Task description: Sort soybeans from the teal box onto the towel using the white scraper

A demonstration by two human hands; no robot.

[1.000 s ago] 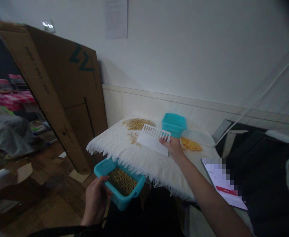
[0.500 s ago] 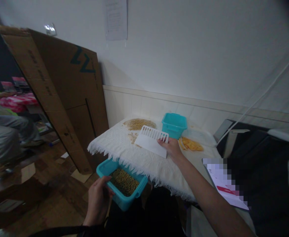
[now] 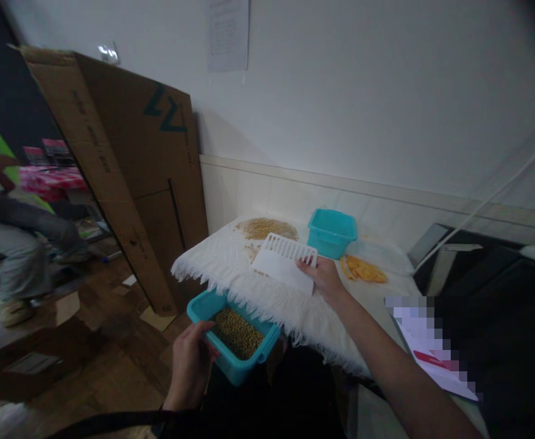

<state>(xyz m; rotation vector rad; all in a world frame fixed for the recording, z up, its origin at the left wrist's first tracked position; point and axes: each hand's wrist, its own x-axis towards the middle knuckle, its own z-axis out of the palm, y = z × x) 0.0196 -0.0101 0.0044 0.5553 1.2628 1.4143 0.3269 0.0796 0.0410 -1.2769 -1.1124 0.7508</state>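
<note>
My left hand (image 3: pixel 191 360) grips the near-left rim of a turquoise plastic basket (image 3: pixel 234 369) below the table's front edge. Dried beans, perhaps soybeans (image 3: pixel 237 332), cover its bottom. My right hand (image 3: pixel 325 277) is closed on the right end of a flat white scraper (image 3: pixel 283 268) with a row of slots along its far side. The scraper lies on or just over the white fringed cloth (image 3: pixel 222 259). Behind it is a heap of similar pale beans (image 3: pixel 267 229), with a few scattered nearer.
A second turquoise basket (image 3: pixel 332 233) stands at the back by the wall. A yellow cloth (image 3: pixel 363 269) lies right of it, near a clear plastic lid or tray (image 3: pixel 386 255). A tall cardboard box (image 3: pixel 158 164) is on the left; a seated person (image 3: pixel 11 244) is beyond it.
The whole view has shifted slightly, so everything appears a little further right. Both hands keep their holds; the scraper and the basket stay nearly in place relative to the cloth.
</note>
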